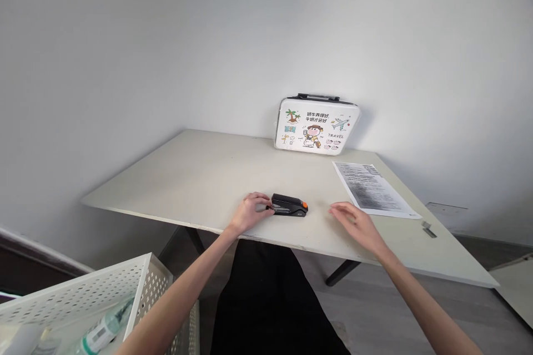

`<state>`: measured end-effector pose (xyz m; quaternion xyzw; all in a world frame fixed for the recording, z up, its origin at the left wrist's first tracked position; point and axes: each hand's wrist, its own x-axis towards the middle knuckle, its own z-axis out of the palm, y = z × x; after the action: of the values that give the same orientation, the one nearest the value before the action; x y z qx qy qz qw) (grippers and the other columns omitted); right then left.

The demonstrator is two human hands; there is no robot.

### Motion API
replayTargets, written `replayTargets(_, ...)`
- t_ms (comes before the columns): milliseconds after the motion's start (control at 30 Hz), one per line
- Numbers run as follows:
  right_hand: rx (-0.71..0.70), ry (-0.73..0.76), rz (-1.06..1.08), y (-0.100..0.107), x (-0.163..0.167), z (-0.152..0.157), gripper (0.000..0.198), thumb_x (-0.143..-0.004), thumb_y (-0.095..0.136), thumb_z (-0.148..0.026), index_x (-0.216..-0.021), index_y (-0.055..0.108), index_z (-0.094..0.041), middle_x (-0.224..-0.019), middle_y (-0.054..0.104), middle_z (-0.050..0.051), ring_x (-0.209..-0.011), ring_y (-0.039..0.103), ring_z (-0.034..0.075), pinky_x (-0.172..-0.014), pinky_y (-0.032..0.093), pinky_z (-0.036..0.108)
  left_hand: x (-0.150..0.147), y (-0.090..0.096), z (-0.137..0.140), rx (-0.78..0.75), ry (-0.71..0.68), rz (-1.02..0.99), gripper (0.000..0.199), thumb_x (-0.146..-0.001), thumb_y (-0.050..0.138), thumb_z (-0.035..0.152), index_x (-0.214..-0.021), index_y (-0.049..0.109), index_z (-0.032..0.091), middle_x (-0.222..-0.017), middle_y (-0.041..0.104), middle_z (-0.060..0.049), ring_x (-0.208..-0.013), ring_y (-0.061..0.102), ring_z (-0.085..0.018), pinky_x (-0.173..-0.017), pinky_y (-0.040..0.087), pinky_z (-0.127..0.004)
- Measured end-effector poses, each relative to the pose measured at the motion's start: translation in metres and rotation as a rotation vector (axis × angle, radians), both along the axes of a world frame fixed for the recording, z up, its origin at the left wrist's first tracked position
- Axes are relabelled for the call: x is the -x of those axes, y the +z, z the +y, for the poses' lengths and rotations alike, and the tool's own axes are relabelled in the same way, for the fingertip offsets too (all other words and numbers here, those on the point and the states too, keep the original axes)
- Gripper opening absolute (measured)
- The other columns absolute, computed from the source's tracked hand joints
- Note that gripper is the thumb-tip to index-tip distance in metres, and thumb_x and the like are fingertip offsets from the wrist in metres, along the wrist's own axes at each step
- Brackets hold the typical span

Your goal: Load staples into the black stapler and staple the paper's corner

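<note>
A black stapler [287,206] with an orange button lies on its base near the table's front edge, its orange end pointing right. My left hand [251,212] grips the stapler's left end between thumb and fingers. To the right of the stapler, apart from it, my right hand [353,224] hovers over the table with fingers loosely curved and nothing in them. A printed sheet of paper [375,189] lies just beyond my right hand. At the right, small grey metallic pieces [428,229], which look like staple strips, rest on the table.
A white travel case [317,126] with cartoon prints and a black handle stands at the back of the table [200,172], by the wall. Down at the lower left is a white perforated basket [144,283] with a bottle [100,334] inside.
</note>
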<state>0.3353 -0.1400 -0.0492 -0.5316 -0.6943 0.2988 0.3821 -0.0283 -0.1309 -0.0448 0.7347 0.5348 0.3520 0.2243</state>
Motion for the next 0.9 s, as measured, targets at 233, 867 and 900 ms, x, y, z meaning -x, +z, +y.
replayTargets(233, -0.282, 0.248, -0.318, 0.024, 0.104, 0.013, 0.039, -0.099, 0.063, -0.047, -0.134, 0.059, -0.029, -0.131, 0.072, 0.009, -0.122, 0.067, 0.032, -0.103, 0.054, 0.048, -0.001, -0.004, 0.001, -0.017, -0.019, -0.007, 0.014, -0.084, 0.082, 0.036, -0.095, 0.081, 0.029, -0.122, 0.075, 0.000, -0.122, 0.065, -0.026, -0.111, 0.050, -0.042)
replayTargets(867, 0.055, 0.183, 0.473, 0.075, 0.071, -0.041, 0.040, -0.097, 0.069, -0.055, -0.125, 0.067, -0.027, -0.133, 0.071, 0.008, -0.127, 0.065, 0.028, -0.111, 0.052, 0.042, 0.000, -0.001, -0.002, -0.030, -0.045, 0.010, 0.016, -0.088, 0.076, 0.037, -0.101, 0.078, 0.027, -0.123, 0.073, -0.003, -0.121, 0.064, -0.028, -0.113, 0.048, -0.044)
replayTargets(900, 0.057, 0.197, 0.488, 0.078, 0.069, -0.046, 0.038, -0.097, 0.068, -0.055, -0.125, 0.067, -0.028, -0.133, 0.071, 0.008, -0.126, 0.065, 0.028, -0.111, 0.052, 0.043, 0.000, -0.001, -0.001, -0.030, -0.051, 0.016, 0.011, -0.090, 0.075, 0.036, -0.094, 0.079, 0.027, -0.123, 0.073, -0.003, -0.120, 0.064, -0.027, -0.113, 0.048, -0.044)
